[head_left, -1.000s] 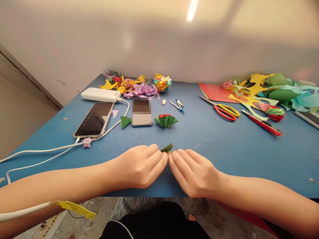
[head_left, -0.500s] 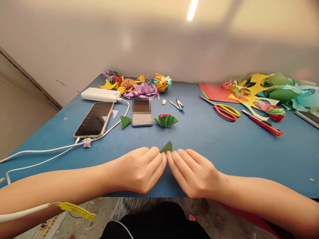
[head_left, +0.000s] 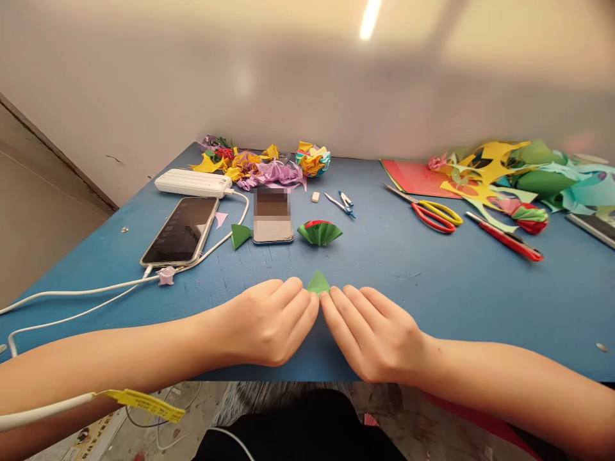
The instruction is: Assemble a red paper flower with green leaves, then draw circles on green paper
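While a pale wall (head_left: 144, 77) fills the upper frame, a scratched blue table (head_left: 456, 307) spans the middle. Just below the frame's centre, the left hand (head_left: 269, 325) and right hand (head_left: 372, 331) nearly meet, each pinching the lower edge of a small green paper piece (head_left: 318, 283). Uneven pressure or opposing pulls might, I judge, skew a crease or tear it; a slack pinch could let it slip free.

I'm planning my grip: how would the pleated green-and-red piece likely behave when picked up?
The pleated piece is probably light, since it looks like folded paper. Its fanned pleats would likely flex and may crush under a hard pinch.
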The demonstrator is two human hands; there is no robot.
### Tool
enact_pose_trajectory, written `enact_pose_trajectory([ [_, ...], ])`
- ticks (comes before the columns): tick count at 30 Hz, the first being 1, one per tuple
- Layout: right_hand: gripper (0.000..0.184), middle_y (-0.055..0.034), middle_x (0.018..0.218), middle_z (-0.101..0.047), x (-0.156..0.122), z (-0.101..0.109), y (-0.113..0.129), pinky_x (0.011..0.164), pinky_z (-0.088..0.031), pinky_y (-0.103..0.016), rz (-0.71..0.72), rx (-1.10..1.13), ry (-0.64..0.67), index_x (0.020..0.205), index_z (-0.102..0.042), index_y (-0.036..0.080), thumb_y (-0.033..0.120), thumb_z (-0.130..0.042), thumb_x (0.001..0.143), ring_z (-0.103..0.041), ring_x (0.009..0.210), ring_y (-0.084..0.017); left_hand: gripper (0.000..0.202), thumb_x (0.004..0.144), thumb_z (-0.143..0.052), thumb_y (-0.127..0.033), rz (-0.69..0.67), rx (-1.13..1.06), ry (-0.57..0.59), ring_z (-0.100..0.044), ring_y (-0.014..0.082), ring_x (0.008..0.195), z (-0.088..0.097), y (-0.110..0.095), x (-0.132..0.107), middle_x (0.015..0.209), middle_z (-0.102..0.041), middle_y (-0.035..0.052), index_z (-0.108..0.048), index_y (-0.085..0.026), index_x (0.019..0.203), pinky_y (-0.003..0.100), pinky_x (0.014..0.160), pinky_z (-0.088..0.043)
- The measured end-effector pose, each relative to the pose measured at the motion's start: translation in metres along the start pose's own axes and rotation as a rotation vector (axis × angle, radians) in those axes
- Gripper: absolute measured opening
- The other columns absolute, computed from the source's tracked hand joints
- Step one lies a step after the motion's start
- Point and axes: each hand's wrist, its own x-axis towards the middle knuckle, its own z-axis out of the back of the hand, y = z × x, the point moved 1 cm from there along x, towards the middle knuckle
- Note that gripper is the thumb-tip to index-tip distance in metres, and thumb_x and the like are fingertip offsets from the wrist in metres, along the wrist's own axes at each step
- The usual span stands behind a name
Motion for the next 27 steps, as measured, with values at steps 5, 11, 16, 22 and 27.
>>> enact_pose_trajectory([
  [5,0.022,-0.0133,0.081,-0.068,0.002,0.001,0.004,0.066,-0.046,-0.035,0.032,-0.028,0.041,0.097,-0.062,0.002,0.018,-0.054,0.084,-0.063,0.073,-0.021,0.011,0.084,-0.051,-0.011,-0.007,-0.004,0.034,-0.048,0.0138,0.052,-0.002,-0.003,0.0,0.06,-0.053,0.0029,-0.058,-0.008,0.077,0.028,0.048,-0.039],
  [11,0.023,-0.0143,0.08,-0.067,0.003,0.001,0.003,0.063,-0.046,-0.034,0.077,-0.037,0.095,0.099,-0.062,0.0,0.016,-0.052,0.085,-0.062,0.072,-0.021,0.029,0.09,-0.041,-0.021,0.388,-0.268,0.253,-0.045,0.0147,0.054,-0.006,0.003,-0.003,0.058,-0.05,0.002,-0.052,-0.015,0.064,0.027,0.047,-0.031],
  [16,0.025,-0.0146,0.081,-0.067,0.002,0.001,0.0,0.064,-0.046,-0.033,0.115,-0.045,0.086,0.1,-0.062,0.0,0.018,-0.052,0.086,-0.062,0.072,-0.019,0.031,0.094,-0.039,-0.032,0.865,-0.929,0.426,-0.052,0.0094,0.06,-0.007,0.016,0.0,0.065,-0.059,-0.002,-0.062,-0.016,0.08,0.021,0.056,-0.039],
  [22,0.029,-0.0124,0.084,-0.066,0.002,-0.001,-0.004,0.061,-0.046,-0.034,0.132,-0.023,0.07,0.104,-0.062,0.003,0.022,-0.052,0.086,-0.061,0.071,-0.019,0.018,0.086,-0.05,-0.029,1.034,-1.16,0.348,-0.05,0.0082,0.061,-0.005,0.016,0.005,0.069,-0.058,-0.003,-0.061,-0.016,0.08,0.018,0.053,-0.039],
  [27,0.031,-0.012,0.088,-0.066,0.001,-0.001,-0.006,0.064,-0.046,-0.034,0.164,-0.002,0.01,0.106,-0.063,0.005,0.026,-0.054,0.086,-0.06,0.073,-0.018,0.025,0.085,-0.048,-0.036,1.111,-1.392,0.51,-0.054,0.0117,0.063,-0.007,0.021,0.004,0.065,-0.058,-0.0009,-0.06,-0.015,0.077,0.022,0.06,-0.044],
])
